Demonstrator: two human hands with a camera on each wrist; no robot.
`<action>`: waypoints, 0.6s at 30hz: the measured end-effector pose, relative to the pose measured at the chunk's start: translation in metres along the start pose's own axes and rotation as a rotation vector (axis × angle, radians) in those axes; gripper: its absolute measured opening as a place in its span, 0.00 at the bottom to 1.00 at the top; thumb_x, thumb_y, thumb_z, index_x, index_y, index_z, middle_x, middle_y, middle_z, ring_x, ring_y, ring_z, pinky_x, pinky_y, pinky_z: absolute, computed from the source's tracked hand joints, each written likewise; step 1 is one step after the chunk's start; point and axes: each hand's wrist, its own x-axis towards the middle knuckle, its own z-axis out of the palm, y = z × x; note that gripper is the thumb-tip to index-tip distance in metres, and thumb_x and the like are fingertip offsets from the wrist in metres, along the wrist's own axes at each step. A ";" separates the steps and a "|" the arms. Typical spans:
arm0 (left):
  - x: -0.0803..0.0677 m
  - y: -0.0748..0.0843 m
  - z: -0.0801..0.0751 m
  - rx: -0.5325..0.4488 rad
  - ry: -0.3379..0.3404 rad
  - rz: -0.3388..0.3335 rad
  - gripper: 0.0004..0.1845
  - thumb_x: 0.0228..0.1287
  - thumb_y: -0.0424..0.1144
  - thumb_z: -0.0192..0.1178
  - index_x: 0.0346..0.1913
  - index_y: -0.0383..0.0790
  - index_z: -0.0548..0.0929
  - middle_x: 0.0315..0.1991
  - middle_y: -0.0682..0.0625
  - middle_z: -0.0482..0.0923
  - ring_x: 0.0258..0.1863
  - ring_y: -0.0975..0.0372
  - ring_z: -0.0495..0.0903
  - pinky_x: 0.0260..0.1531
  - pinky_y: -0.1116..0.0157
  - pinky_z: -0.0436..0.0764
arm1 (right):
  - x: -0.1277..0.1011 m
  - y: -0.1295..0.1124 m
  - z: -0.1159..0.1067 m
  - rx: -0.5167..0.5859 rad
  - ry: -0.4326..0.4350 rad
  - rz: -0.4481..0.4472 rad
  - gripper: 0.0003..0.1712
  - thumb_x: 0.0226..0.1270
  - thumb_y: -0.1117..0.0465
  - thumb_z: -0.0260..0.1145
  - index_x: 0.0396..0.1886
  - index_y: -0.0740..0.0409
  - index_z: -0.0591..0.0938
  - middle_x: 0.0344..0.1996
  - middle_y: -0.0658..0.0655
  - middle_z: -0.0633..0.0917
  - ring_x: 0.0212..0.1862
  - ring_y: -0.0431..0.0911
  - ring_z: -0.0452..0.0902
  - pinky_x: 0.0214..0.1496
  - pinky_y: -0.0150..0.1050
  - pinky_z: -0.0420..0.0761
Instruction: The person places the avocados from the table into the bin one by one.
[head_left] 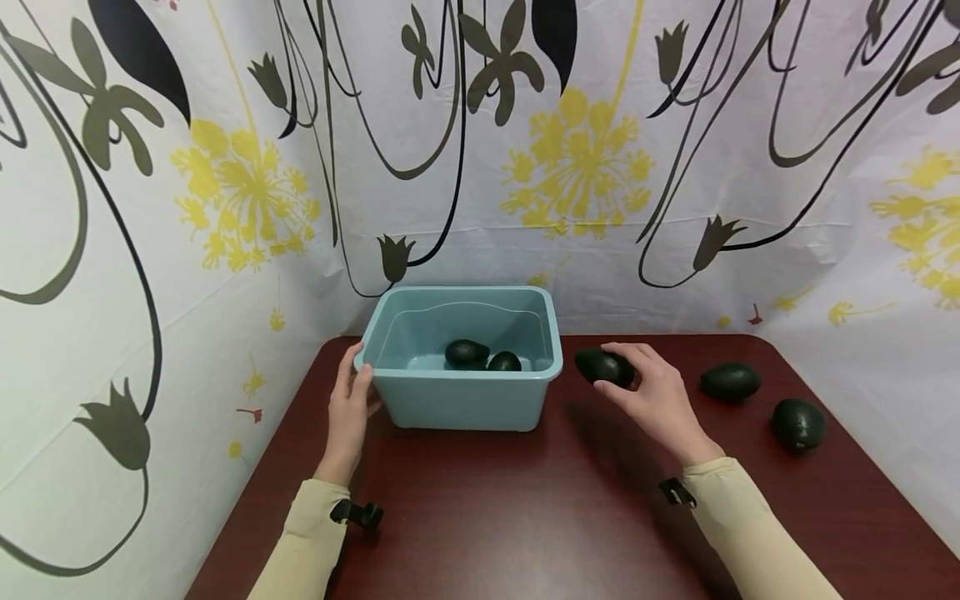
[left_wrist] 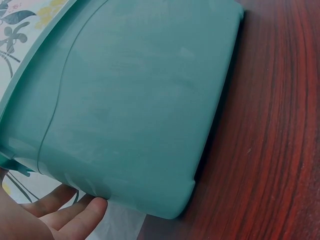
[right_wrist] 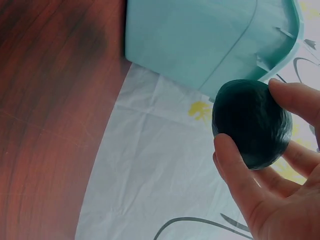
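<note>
Teal rectangular plastic tub (head_left: pixel 461 392), open-topped, stands near the far edge of the dark red-brown wooden table (head_left: pixel 525 517), toward its far left corner. Contents: two dark green oval avocados (head_left: pixel 467 352) (head_left: pixel 504 362), lying side by side on the tub floor; whether they touch cannot be told.

Left hand (head_left: pixel 349 407): fingers fairly straight, resting against the tub's left wall and rim; the left wrist view shows fingertips (left_wrist: pixel 82 212) at the tub's lower corner.

Right hand (head_left: pixel 654 392): thumb and fingers pinching a third dark green avocado (head_left: pixel 604 367), held in the air just beside the tub's right rim.

Loose stock: two further dark avocados (head_left: pixel 730 381) (head_left: pixel 798 422) on the table near its right edge, apart from each other.

Risks, as judged:
- The grip is by the fingertips on a smooth rounded fruit; it could slip and drop to the table outside the tub.
- A knock against the right rim could shove the light tub, though the left hand braces it.
- A release from height could bruise the two fruits below.
</note>
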 end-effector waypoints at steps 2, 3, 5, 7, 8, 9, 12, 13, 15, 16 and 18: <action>0.000 0.000 0.000 0.000 0.000 0.003 0.29 0.78 0.55 0.51 0.77 0.62 0.61 0.72 0.42 0.63 0.64 0.47 0.73 0.56 0.36 0.73 | 0.000 -0.002 -0.001 0.000 0.001 -0.003 0.32 0.58 0.50 0.79 0.62 0.40 0.80 0.52 0.43 0.78 0.34 0.40 0.72 0.34 0.36 0.73; 0.000 0.000 0.000 0.001 0.000 0.005 0.29 0.78 0.55 0.51 0.77 0.62 0.60 0.72 0.42 0.63 0.64 0.47 0.73 0.56 0.36 0.73 | 0.000 -0.003 -0.002 -0.001 0.002 -0.005 0.32 0.57 0.50 0.79 0.62 0.40 0.80 0.52 0.43 0.78 0.34 0.40 0.71 0.34 0.36 0.73; 0.000 -0.001 0.000 0.002 0.001 0.004 0.30 0.78 0.56 0.51 0.78 0.62 0.60 0.72 0.43 0.63 0.64 0.47 0.73 0.56 0.36 0.73 | 0.000 -0.005 -0.003 -0.003 0.001 -0.006 0.32 0.58 0.50 0.79 0.62 0.40 0.80 0.52 0.43 0.78 0.34 0.40 0.71 0.34 0.36 0.73; 0.000 -0.001 0.000 0.003 0.001 0.004 0.30 0.78 0.55 0.51 0.78 0.62 0.60 0.72 0.43 0.63 0.65 0.46 0.72 0.56 0.36 0.72 | 0.000 -0.006 -0.005 -0.004 0.001 -0.006 0.32 0.58 0.50 0.79 0.63 0.40 0.80 0.53 0.43 0.78 0.34 0.40 0.71 0.34 0.36 0.73; 0.000 -0.001 0.000 0.005 0.001 0.004 0.30 0.78 0.55 0.50 0.78 0.62 0.60 0.72 0.43 0.63 0.64 0.47 0.72 0.56 0.36 0.72 | 0.000 -0.007 -0.006 -0.003 0.003 -0.007 0.32 0.57 0.50 0.79 0.63 0.40 0.80 0.53 0.43 0.78 0.35 0.40 0.71 0.34 0.36 0.73; 0.000 -0.001 0.000 0.005 0.001 0.004 0.29 0.78 0.55 0.50 0.78 0.62 0.60 0.72 0.43 0.63 0.64 0.47 0.72 0.56 0.36 0.72 | 0.000 -0.008 -0.006 -0.002 0.005 -0.007 0.32 0.57 0.50 0.79 0.63 0.41 0.80 0.53 0.43 0.78 0.35 0.40 0.71 0.34 0.35 0.73; 0.000 -0.001 0.000 0.008 0.000 0.007 0.29 0.79 0.54 0.50 0.78 0.62 0.59 0.72 0.43 0.63 0.64 0.46 0.72 0.56 0.36 0.72 | 0.000 -0.011 -0.009 0.010 0.008 -0.004 0.33 0.58 0.50 0.79 0.63 0.41 0.80 0.54 0.43 0.78 0.38 0.40 0.72 0.35 0.34 0.74; 0.000 -0.001 0.000 0.010 0.000 0.008 0.29 0.79 0.54 0.50 0.78 0.62 0.59 0.72 0.43 0.63 0.64 0.46 0.72 0.56 0.36 0.73 | 0.000 -0.013 -0.010 0.012 0.010 -0.004 0.33 0.57 0.49 0.79 0.63 0.41 0.80 0.54 0.43 0.78 0.38 0.40 0.72 0.35 0.34 0.74; 0.000 -0.001 0.001 0.012 0.000 0.007 0.29 0.79 0.54 0.50 0.78 0.62 0.59 0.72 0.44 0.62 0.64 0.47 0.72 0.56 0.36 0.73 | 0.000 -0.015 -0.012 0.021 0.008 -0.003 0.33 0.58 0.49 0.79 0.64 0.41 0.80 0.54 0.43 0.78 0.40 0.39 0.73 0.36 0.35 0.77; 0.000 0.000 0.001 0.013 0.000 0.006 0.29 0.78 0.54 0.50 0.78 0.62 0.59 0.72 0.44 0.62 0.65 0.47 0.72 0.56 0.36 0.73 | 0.000 -0.016 -0.013 0.025 0.008 -0.003 0.33 0.58 0.49 0.79 0.64 0.41 0.80 0.55 0.43 0.78 0.42 0.39 0.74 0.37 0.36 0.78; -0.001 0.000 0.001 0.012 0.001 0.005 0.29 0.78 0.54 0.50 0.78 0.62 0.59 0.73 0.45 0.62 0.65 0.47 0.72 0.56 0.36 0.72 | 0.000 -0.019 -0.015 0.032 0.009 -0.008 0.33 0.57 0.49 0.79 0.64 0.41 0.80 0.55 0.43 0.78 0.43 0.39 0.75 0.38 0.39 0.80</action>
